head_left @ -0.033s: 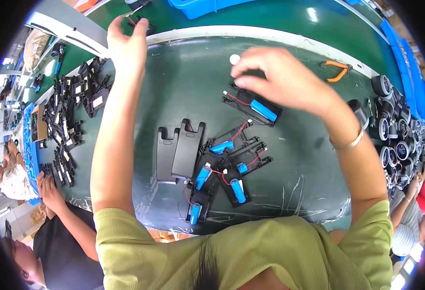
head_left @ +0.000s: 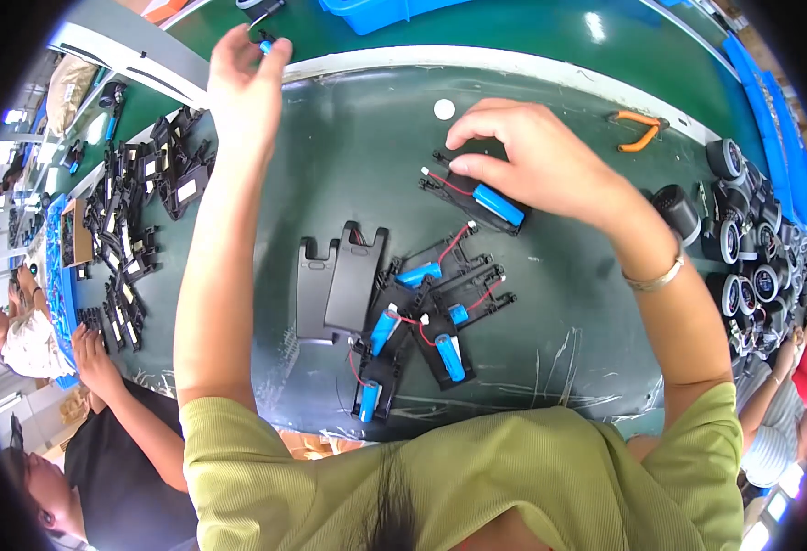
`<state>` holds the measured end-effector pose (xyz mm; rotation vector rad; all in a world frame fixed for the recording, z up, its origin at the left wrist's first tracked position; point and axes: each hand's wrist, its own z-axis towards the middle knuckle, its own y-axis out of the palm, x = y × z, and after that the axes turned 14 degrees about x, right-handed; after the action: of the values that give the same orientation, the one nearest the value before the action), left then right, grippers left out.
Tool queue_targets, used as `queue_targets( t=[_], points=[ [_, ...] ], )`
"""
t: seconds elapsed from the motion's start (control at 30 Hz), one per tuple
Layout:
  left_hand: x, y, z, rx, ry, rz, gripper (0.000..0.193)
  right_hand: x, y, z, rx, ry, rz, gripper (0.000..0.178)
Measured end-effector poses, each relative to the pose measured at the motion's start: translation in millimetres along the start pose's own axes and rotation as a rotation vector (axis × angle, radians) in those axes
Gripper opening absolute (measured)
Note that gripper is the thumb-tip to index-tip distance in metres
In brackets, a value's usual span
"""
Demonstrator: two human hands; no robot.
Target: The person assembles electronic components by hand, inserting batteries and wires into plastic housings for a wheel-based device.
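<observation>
- Fingers of the right hand (head_left: 537,156): curled, thumb and index apart with a gap between; cannot tell whether a fingertip touches the shell.
- Black plastic shell (head_left: 477,213) lies under and just below those fingers, ribbed, with clip-like ends. Smooth blue cell (head_left: 498,205) sits in it, right below the thumb; thin red wire (head_left: 452,185) runs to a small white plug left of the thumb tip.
- Flat white disc (head_left: 444,109) just beyond the right index fingertip.
- Left hand (head_left: 246,96): thumb and index spread, small black-and-blue part (head_left: 267,45) showing between the tips. Cannot tell if it's pinched.
- Fanned cluster of similar shells with blue cells (head_left: 448,357), overlapping, nearer the body than either hand's fingers.
- Two smooth matte black covers (head_left: 350,292), notched at the far end, left of that cluster, well below the left fingers.
- Pliers (head_left: 639,131), curved orange handles, right of the right fingers.
- Tabletop (head_left: 587,294) under all this: dark green, scuffed and scratched.
</observation>
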<state>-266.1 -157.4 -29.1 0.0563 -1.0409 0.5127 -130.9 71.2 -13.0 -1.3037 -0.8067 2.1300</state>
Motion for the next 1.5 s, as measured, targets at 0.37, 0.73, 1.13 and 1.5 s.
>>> queue_targets(
  t=[0.37,0.73,1.13,1.5],
  points=[
    [73,-39,-65,-0.679,-0.289,-0.172,0.028,-3,1,-49,0.214,0.39,0.352,0.009],
    [188,74,-159,-1.311,0.396,-0.032,0.042,-64,-80,-220,0.549,0.335,0.143,0.011],
    [192,66,-211,-1.395,0.251,-0.032,0.029,-41,-88,-270,0.616,0.581,0.377,0.007],
    [192,28,-243,-1.077,-0.186,-0.27,0.016,-36,-87,-242,0.695,0.522,0.257,0.009]
  ],
)
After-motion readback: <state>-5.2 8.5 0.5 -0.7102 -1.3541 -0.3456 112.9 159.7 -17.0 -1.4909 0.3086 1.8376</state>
